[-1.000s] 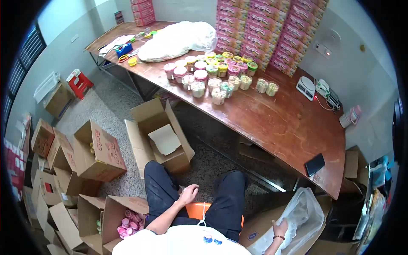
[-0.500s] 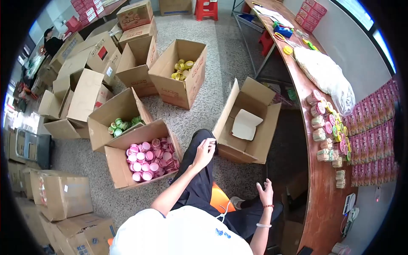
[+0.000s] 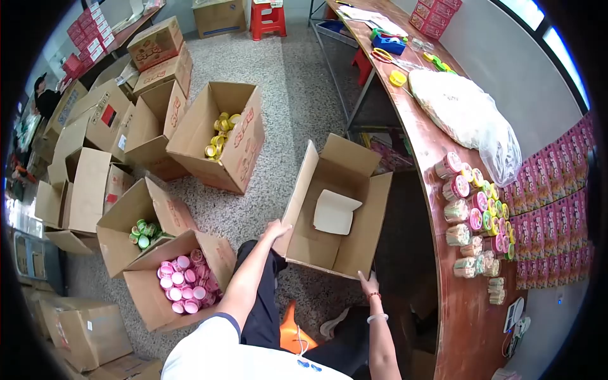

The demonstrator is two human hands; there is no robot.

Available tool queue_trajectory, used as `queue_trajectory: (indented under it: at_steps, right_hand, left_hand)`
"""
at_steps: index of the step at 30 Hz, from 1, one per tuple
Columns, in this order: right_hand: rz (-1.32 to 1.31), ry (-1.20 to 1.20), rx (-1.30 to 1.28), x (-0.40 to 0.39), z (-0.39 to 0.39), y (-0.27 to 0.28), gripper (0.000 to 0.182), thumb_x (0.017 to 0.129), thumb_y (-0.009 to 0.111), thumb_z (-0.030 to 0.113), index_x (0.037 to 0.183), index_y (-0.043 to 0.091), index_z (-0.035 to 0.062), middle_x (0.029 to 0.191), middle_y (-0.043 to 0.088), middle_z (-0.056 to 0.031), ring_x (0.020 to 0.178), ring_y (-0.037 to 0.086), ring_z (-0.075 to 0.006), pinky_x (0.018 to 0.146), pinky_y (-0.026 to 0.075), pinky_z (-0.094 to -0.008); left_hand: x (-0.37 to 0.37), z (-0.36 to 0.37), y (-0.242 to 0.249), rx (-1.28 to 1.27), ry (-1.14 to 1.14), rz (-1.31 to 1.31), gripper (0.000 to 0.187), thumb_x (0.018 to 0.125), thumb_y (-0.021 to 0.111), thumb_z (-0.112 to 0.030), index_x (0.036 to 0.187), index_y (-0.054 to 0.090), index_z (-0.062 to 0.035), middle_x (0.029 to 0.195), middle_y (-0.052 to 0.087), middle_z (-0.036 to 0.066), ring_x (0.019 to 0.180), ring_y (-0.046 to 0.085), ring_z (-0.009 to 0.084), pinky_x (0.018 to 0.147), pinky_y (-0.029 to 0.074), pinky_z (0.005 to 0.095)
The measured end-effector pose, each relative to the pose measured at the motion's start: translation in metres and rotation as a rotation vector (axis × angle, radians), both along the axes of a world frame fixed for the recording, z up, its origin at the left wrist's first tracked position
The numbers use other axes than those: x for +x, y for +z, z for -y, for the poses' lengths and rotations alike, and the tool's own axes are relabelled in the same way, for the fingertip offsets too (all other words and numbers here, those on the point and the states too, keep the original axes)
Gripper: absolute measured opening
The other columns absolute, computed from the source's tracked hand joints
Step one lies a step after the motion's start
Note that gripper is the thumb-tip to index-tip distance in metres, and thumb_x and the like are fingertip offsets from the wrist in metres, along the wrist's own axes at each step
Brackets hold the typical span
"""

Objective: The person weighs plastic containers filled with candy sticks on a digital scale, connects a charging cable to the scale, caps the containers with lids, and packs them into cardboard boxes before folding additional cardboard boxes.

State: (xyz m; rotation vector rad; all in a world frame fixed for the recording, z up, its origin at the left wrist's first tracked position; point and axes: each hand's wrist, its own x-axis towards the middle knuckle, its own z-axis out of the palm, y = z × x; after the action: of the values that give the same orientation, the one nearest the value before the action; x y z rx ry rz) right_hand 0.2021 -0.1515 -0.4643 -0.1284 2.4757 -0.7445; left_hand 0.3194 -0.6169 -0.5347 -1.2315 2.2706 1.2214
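In front of me stands an open cardboard box (image 3: 304, 246) with a loose white piece of card (image 3: 334, 212) on its bottom. My left hand (image 3: 277, 230) grips the near end of its left flap, fingers partly hidden by the cardboard. At its near right corner my right hand (image 3: 368, 284) holds the edge, thumb showing on top. Left of my legs, a box of pink-lidded tubs (image 3: 187, 283) stands beside one with green tubs (image 3: 144, 234). Farther ahead, another box holds yellow tubs (image 3: 221, 134).
A wooden table (image 3: 415, 120) runs along the right, bearing a filled plastic bag (image 3: 456, 111), rows of tubs, scissors and a blue tape dispenser (image 3: 388, 44). More cartons (image 3: 88, 335) crowd the left. A red stool (image 3: 268, 20) stands ahead; a person (image 3: 46, 98) is far left.
Both hands have moved onto the empty box, the left from my knee and the right from above my other leg. The view has shifted, and my body leans further forward.
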Motion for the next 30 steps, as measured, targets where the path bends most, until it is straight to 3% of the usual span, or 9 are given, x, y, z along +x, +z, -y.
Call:
queue_trajectory:
  at_steps: [2, 5, 8, 14, 15, 17, 21, 29, 30]
  right_hand:
    - [0.327, -0.333, -0.25, 0.0, 0.018, -0.017, 0.048, 0.102, 0.064, 0.033, 0.136, 0.059, 0.0, 0.117, 0.072, -0.0175, 0.091, 0.077, -0.0313, 0.06, 0.061, -0.0437]
    - [-0.311, 0.11, -0.137, 0.003, 0.037, -0.025, 0.031, 0.103, 0.063, 0.022, 0.12, 0.068, -0.0034, 0.096, 0.075, -0.017, 0.081, 0.077, -0.0287, 0.063, 0.064, -0.0398]
    - [0.113, -0.195, -0.264, -0.021, 0.108, 0.058, 0.026, 0.104, 0.059, 0.011, 0.121, 0.067, -0.0068, 0.092, 0.076, -0.0147, 0.084, 0.076, -0.0212, 0.063, 0.064, -0.0358]
    - [-0.035, 0.042, -0.32, -0.094, 0.229, 0.087, 0.051, 0.101, 0.064, 0.025, 0.146, 0.05, 0.0038, 0.11, 0.071, -0.0326, 0.1, 0.068, -0.0521, 0.086, 0.059, -0.0499]
    - [-0.093, 0.155, -0.073, -0.098, 0.246, 0.091, 0.062, 0.102, 0.064, 0.029, 0.154, 0.039, 0.0061, 0.114, 0.072, -0.0282, 0.093, 0.076, -0.0383, 0.073, 0.065, -0.0443]
    - [-0.073, 0.335, 0.063, -0.094, 0.266, 0.135, 0.074, 0.099, 0.067, 0.041, 0.154, 0.039, 0.0002, 0.121, 0.069, -0.0316, 0.11, 0.068, -0.0497, 0.096, 0.055, -0.0507]
    - [0.252, 0.352, -0.12, -0.056, 0.22, 0.187, 0.042, 0.102, 0.065, 0.027, 0.136, 0.062, 0.0032, 0.112, 0.076, -0.0209, 0.096, 0.077, -0.0259, 0.081, 0.061, -0.0344]
    - [0.232, 0.395, 0.644, 0.013, -0.037, 0.312, 0.051, 0.098, 0.064, 0.049, 0.105, 0.071, -0.0014, 0.108, 0.072, -0.0292, 0.104, 0.069, -0.0486, 0.087, 0.058, -0.0548]
    - [0.303, 0.279, 0.801, 0.009, -0.05, 0.323, 0.053, 0.097, 0.065, 0.052, 0.094, 0.074, 0.0001, 0.106, 0.075, -0.0254, 0.105, 0.072, -0.0443, 0.087, 0.059, -0.0517]
  left_hand:
    - [-0.009, -0.004, -0.007, -0.056, -0.006, 0.058, 0.058, 0.088, 0.071, -0.046, 0.11, 0.074, 0.0083, 0.117, 0.07, 0.033, 0.116, 0.069, 0.0414, 0.099, 0.056, 0.0489]
    - [-0.015, -0.005, 0.063, -0.264, -0.122, -0.185, 0.043, 0.094, 0.065, -0.037, 0.095, 0.074, 0.0051, 0.095, 0.069, 0.033, 0.096, 0.07, 0.0479, 0.083, 0.056, 0.0535]
    - [-0.03, 0.014, 0.121, -0.338, 0.079, -0.416, 0.039, 0.097, 0.066, -0.032, 0.086, 0.07, 0.0055, 0.084, 0.067, 0.031, 0.085, 0.068, 0.0501, 0.072, 0.054, 0.056]
    - [-0.04, 0.088, 0.145, -0.31, 0.337, -0.306, 0.049, 0.102, 0.06, -0.037, 0.126, 0.061, 0.0057, 0.106, 0.068, 0.035, 0.103, 0.068, 0.0484, 0.089, 0.054, 0.0566]
    - [-0.042, 0.085, 0.16, -0.331, 0.355, -0.26, 0.055, 0.102, 0.059, -0.037, 0.135, 0.056, 0.0066, 0.112, 0.068, 0.036, 0.108, 0.067, 0.0476, 0.094, 0.054, 0.0563]
    - [-0.018, 0.087, 0.194, -0.294, 0.296, -0.373, 0.054, 0.102, 0.061, -0.036, 0.137, 0.055, 0.0044, 0.122, 0.067, 0.032, 0.112, 0.067, 0.046, 0.098, 0.053, 0.0525]
    - [0.11, 0.032, 0.27, -0.153, 0.324, -0.368, 0.035, 0.101, 0.063, -0.028, 0.127, 0.063, -0.0035, 0.103, 0.073, 0.026, 0.096, 0.072, 0.0423, 0.083, 0.057, 0.0485]
    - [0.356, -0.113, 0.396, 0.299, 0.679, 0.232, 0.031, 0.092, 0.062, -0.026, 0.072, 0.068, -0.0026, 0.07, 0.068, 0.021, 0.067, 0.071, 0.034, 0.06, 0.055, 0.046]
    - [0.369, -0.107, 0.409, -0.085, -0.151, 0.297, 0.034, 0.092, 0.063, -0.032, 0.076, 0.069, -0.0032, 0.072, 0.069, 0.021, 0.069, 0.072, 0.0343, 0.06, 0.055, 0.0484]
